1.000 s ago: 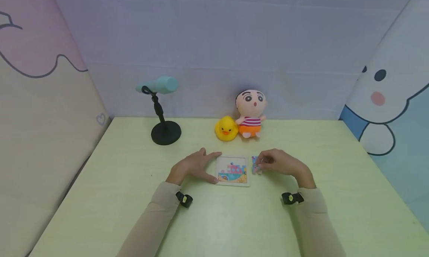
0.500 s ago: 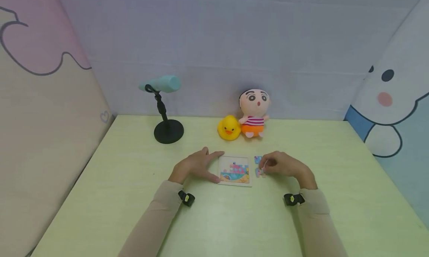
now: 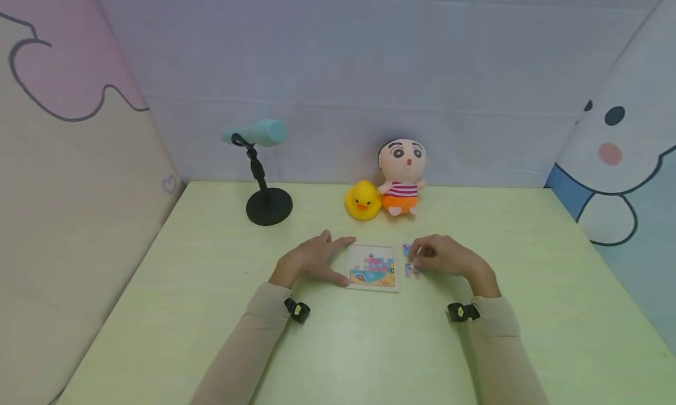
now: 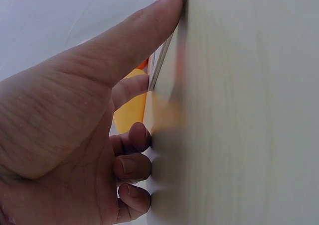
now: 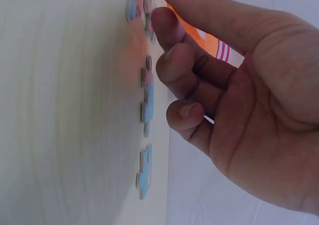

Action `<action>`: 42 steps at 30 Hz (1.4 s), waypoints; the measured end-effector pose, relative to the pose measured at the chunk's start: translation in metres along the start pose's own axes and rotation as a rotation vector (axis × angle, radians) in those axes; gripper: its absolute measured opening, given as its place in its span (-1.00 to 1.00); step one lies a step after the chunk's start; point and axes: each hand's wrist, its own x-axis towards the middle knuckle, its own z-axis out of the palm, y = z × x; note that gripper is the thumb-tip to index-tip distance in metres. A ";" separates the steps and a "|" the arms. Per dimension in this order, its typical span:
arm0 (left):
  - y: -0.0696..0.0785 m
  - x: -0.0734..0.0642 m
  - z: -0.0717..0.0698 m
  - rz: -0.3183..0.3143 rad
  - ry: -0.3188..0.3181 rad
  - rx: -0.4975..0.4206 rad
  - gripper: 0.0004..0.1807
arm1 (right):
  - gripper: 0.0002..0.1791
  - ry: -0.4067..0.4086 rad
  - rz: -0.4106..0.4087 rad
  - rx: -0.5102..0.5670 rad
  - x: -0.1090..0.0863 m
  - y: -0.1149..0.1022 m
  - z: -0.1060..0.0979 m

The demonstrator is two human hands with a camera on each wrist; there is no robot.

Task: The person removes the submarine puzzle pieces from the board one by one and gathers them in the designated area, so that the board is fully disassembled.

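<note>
In the head view a square puzzle board (image 3: 372, 250) lies mid-table, its lower part filled with a sea picture. My left hand (image 3: 315, 258) spans its left edge, thumb at the near corner and index finger at the far one; the left wrist view shows the thumb (image 4: 144, 28) along the rim, with the other fingertips on the table. Right of the board, my right hand (image 3: 443, 255) pinches a puzzle piece, mostly hidden by the fingers. Blue-and-pink puzzle pieces (image 3: 411, 271) lie under its fingertips. Another blue puzzle piece (image 5: 144, 172) lies apart in the right wrist view.
Behind the board sit a yellow rubber duck (image 3: 362, 201) and a plush doll (image 3: 403, 176) in orange shorts. At the back left, a black stand (image 3: 268, 205) holds a light-blue cylindrical device (image 3: 259, 132). Fabric walls (image 3: 338, 82) border the table.
The right fingers have stayed over the pieces, and a gap has opened between the far and near pieces there. The left hand stays on the board; the camera view has shifted slightly.
</note>
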 end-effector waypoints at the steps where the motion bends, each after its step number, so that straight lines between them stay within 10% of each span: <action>1: 0.000 0.000 0.000 0.003 0.002 -0.001 0.10 | -0.91 0.004 -0.002 -0.001 0.002 -0.001 0.001; 25: -0.003 0.000 0.005 0.019 0.029 0.039 0.09 | -0.63 -0.021 -0.107 -0.056 0.029 -0.043 0.042; 42: -0.001 0.003 0.002 0.011 0.025 0.027 0.10 | -0.54 0.002 -0.028 -0.057 0.033 -0.050 0.051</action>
